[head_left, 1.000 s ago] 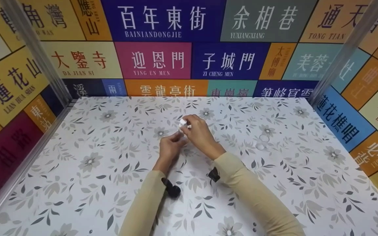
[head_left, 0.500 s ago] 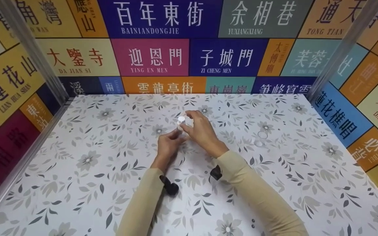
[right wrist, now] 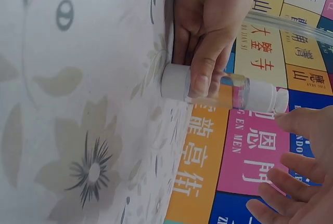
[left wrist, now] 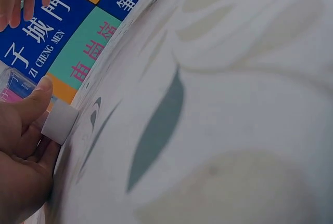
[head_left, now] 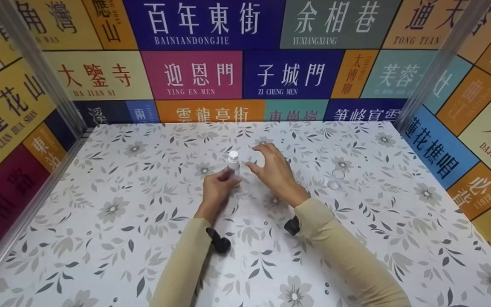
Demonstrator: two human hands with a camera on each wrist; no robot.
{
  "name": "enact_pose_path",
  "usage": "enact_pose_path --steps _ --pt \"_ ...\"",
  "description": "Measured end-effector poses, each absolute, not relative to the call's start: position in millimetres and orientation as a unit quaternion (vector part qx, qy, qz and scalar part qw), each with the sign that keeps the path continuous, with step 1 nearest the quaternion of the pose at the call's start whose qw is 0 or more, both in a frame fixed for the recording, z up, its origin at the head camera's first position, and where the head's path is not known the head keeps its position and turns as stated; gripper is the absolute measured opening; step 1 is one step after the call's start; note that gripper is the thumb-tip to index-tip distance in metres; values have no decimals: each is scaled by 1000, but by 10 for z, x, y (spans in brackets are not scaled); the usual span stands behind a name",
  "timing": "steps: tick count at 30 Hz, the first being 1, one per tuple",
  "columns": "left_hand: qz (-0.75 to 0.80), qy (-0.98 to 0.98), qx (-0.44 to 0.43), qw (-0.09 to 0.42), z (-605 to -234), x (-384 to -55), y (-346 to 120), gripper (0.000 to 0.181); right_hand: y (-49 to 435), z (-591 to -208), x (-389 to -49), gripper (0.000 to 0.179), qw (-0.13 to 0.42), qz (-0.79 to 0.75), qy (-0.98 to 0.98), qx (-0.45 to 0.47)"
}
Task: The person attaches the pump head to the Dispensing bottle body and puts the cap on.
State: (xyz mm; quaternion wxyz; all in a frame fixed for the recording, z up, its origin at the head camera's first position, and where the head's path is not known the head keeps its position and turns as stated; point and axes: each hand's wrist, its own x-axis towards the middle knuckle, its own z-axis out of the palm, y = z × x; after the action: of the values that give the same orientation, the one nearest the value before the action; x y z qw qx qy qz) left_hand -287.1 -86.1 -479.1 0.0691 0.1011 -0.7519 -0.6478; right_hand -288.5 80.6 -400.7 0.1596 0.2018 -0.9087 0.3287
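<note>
A small clear bottle (right wrist: 225,90) with a white base and a white nozzle top stands upright on the patterned table. My left hand (head_left: 218,187) grips its clear body low down, thumb and fingers on opposite sides, as the right wrist view shows. In the left wrist view the left hand (left wrist: 23,151) hides part of the body, and the white base (left wrist: 60,122) shows beyond the thumb. My right hand (head_left: 276,168) is off to the right of the nozzle top (head_left: 233,156), fingers spread and bent a little, holding nothing.
A clear, see-through cap (head_left: 336,184) is on the table to the right of the right hand. The white floral tabletop (head_left: 143,256) ends at walls of coloured sign panels (head_left: 198,76) at the back and both sides.
My right hand has let go of the bottle's top and drawn away to the right, its fingers parting. The left hand keeps holding the bottle in nearly the same place.
</note>
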Motion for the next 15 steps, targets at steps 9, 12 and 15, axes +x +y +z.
enact_pose_path --steps 9,12,15 --pt "-647 -752 102 73 -4800 -2862 -868 50 967 -4022 -2870 45 153 314 -919 184" --pt "-648 -751 102 74 -4787 -2854 -863 50 1021 -4017 -2867 44 153 318 -919 177" --pt "-650 -750 99 72 -4774 -2849 -855 51 1075 -4006 -2861 45 147 322 -920 168"
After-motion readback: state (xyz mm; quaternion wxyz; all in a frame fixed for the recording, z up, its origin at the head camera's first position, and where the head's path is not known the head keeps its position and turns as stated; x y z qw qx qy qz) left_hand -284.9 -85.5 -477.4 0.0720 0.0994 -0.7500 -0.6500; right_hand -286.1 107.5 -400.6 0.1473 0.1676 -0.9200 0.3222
